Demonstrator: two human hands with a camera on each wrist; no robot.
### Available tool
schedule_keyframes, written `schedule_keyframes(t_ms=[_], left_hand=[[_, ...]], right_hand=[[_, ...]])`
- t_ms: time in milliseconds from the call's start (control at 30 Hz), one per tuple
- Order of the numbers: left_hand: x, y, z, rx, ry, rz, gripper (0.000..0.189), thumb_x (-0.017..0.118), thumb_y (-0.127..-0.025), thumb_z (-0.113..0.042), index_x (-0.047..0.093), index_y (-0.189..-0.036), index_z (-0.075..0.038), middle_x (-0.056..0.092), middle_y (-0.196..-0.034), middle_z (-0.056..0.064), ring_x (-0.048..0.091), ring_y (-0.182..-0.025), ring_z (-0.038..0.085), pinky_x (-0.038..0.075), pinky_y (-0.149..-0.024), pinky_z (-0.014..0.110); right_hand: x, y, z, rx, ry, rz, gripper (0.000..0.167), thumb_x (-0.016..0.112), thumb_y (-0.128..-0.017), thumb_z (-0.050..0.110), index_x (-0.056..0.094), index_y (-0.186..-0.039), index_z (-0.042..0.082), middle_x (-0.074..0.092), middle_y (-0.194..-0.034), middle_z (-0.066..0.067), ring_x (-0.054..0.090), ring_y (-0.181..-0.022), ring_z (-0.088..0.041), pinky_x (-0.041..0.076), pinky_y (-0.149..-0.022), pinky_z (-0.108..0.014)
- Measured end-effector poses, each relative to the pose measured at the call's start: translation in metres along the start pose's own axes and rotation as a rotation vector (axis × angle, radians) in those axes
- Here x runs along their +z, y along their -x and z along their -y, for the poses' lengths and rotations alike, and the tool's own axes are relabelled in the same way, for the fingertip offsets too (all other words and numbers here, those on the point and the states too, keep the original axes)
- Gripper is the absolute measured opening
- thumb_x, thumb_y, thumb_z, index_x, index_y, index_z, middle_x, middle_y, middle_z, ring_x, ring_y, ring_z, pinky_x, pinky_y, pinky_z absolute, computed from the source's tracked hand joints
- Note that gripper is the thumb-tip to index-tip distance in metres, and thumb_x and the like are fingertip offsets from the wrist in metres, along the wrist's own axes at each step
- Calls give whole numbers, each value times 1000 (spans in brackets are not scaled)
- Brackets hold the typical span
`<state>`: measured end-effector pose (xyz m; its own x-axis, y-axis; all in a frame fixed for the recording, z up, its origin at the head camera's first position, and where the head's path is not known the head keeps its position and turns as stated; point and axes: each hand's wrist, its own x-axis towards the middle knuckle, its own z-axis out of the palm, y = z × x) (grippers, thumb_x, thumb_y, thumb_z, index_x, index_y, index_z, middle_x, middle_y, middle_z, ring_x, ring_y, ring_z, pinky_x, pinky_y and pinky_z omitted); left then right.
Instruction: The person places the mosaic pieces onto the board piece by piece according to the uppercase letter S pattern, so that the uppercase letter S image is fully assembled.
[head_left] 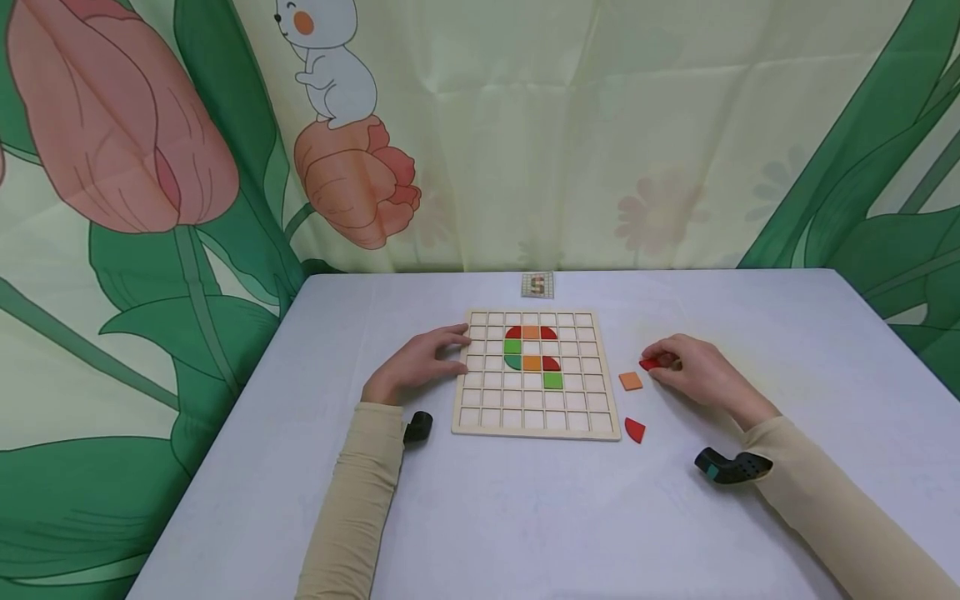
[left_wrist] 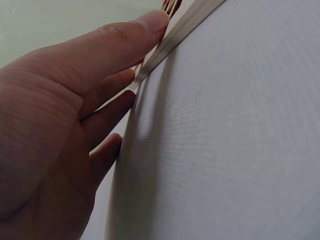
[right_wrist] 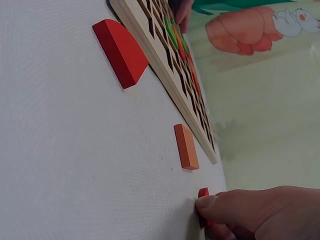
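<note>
A wooden grid board (head_left: pixel 536 423) lies flat on the table, with red, orange and green pieces set in several of its cells. My left hand (head_left: pixel 423 358) rests at the board's left edge, thumb and fingertips against the rim, fingers fairly straight. To the right of the board, my right hand (head_left: pixel 693 371) pinches a small red piece (right_wrist: pixel 202 192) between thumb and fingers, close to the tabletop; part of that piece is hidden. Nearer the board lie a loose orange square tile (head_left: pixel 630 381) and a red quarter-circle piece (head_left: pixel 634 430).
A small card (head_left: pixel 537 285) with a printed grid pattern lies behind the board. The table (head_left: pixel 525 517) has a white cover and ends at a printed curtain (head_left: pixel 525 167). Black wrist devices (head_left: pixel 733 467) sit by both sleeves.
</note>
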<state>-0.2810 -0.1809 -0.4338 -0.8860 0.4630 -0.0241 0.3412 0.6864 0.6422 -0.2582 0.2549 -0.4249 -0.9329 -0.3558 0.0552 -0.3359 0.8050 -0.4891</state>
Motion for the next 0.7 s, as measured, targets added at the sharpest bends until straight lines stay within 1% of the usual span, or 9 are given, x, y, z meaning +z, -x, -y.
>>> schedule_keyframes(t_ms=[133, 300, 400, 567, 700], left_hand=[[0, 0, 0, -6, 0, 3, 53, 75, -88, -26, 58, -135, -9, 37, -155, -1, 29, -144, 18, 26, -116, 36], [-1, 0, -2, -6, 9, 3, 53, 76, -87, -25, 59, -134, -8, 37, -155, 0, 29, -144, 18, 26, -116, 35], [-1, 1, -2, -2, 20, -2, 52, 76, -87, -24, 60, -133, -7, 38, -154, 1, 30, -144, 19, 27, -116, 35], [0, 0, -1, -8, 23, -3, 52, 77, -86, -25, 60, -133, -8, 38, -154, 0, 30, -144, 18, 27, -116, 35], [0, 0, -1, -15, 23, -3, 52, 76, -87, -25, 60, -134, -9, 38, -154, -2, 30, -144, 17, 26, -116, 34]], right_hand=[[-2, 0, 0, -22, 7, 7, 26, 66, -86, -1, 68, -112, -3, 63, -104, -15, 57, -91, -28, 51, -82, -47], [-3, 2, 2, -67, 5, 4, 27, 61, -86, -6, 68, -111, -3, 63, -109, -17, 59, -97, -31, 52, -84, -50], [-2, 1, 2, -70, 5, -5, 25, 65, -87, -2, 68, -112, -2, 63, -109, -17, 59, -97, -31, 52, -84, -49], [3, -1, 3, -34, 10, -9, 27, 72, -87, 8, 68, -112, -1, 62, -107, -16, 57, -91, -28, 51, -80, -44], [3, -1, 4, -50, 9, -10, 19, 72, -88, 7, 71, -106, 2, 62, -106, -14, 56, -91, -27, 50, -80, -44]])
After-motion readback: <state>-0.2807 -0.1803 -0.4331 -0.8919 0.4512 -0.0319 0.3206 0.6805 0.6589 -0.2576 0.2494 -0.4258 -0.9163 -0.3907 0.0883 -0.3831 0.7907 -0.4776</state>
